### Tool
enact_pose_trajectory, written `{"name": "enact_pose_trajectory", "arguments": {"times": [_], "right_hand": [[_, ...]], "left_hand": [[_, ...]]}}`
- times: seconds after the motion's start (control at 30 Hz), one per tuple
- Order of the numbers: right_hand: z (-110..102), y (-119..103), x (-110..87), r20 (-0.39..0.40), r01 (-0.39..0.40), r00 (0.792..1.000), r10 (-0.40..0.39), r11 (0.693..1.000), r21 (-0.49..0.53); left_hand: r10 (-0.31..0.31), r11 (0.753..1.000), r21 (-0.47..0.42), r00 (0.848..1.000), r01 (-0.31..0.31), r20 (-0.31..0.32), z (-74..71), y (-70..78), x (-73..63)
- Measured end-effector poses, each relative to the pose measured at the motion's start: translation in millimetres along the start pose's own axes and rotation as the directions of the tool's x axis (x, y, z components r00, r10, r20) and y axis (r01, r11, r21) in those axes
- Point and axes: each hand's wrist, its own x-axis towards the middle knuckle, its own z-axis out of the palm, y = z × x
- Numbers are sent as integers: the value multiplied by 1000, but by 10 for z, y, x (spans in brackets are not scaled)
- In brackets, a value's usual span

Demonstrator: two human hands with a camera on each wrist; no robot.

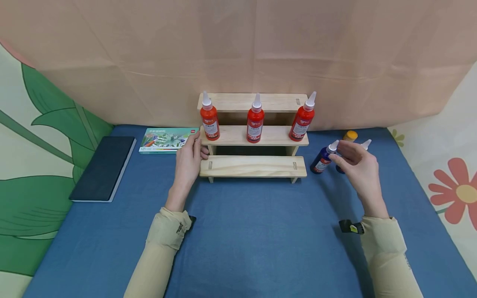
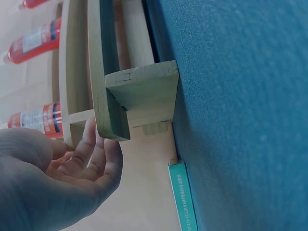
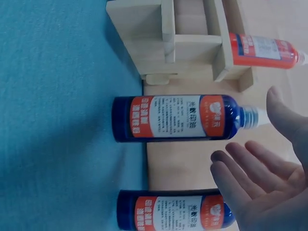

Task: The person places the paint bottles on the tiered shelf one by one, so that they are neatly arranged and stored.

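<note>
A three-tier wooden rack (image 1: 253,166) stands at the back of the table. My left hand (image 1: 189,159) holds the left end of its middle tier, thumb and fingertips at the board's edge in the left wrist view. Three red bottles with white nozzles stand on that tier: a left one (image 1: 211,122), a middle one (image 1: 255,124) and a right one (image 1: 301,123). Right of the rack is a blue bottle (image 3: 175,118) with a white nozzle. My right hand (image 1: 355,169) reaches around its nozzle, thumb and fingers spread apart. A second blue bottle (image 3: 173,211) is partly hidden by that hand.
A yellow cap (image 1: 350,135) shows behind my right hand. Left of the rack lies a green illustrated box (image 1: 167,140), and farther left a dark notebook (image 1: 102,169). The blue cloth (image 1: 261,240) covers the table, and a beige sheet (image 1: 238,49) hangs behind.
</note>
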Motion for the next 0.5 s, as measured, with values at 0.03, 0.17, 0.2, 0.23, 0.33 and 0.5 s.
{"name": "enact_pose_trajectory", "arguments": {"times": [0.03, 0.17, 0.2, 0.23, 0.33, 0.5], "right_hand": [[0, 14, 3, 18, -3, 1000, 3, 1000, 2], [9, 69, 24, 77, -10, 997, 9, 1000, 15], [11, 83, 30, 87, -12, 996, 10, 1000, 20], [12, 95, 35, 99, -17, 995, 15, 1000, 24], [17, 125, 53, 133, -32, 991, 28, 999, 30], [34, 158, 90, 169, -40, 985, 36, 999, 21]], "left_hand": [[0, 1000, 0, 1000, 0, 0, 1, 0, 2], [0, 1000, -4, 1000, 0, -1, -3, 9, 3], [1, 1000, -4, 1000, -1, -2, -4, 10, 3], [4, 1000, -2, 1000, -4, -2, -3, 7, 4], [11, 1000, 2, 1000, -11, -3, -3, 1, 2], [16, 1000, 4, 1000, -15, -2, -8, -9, -7]]}}
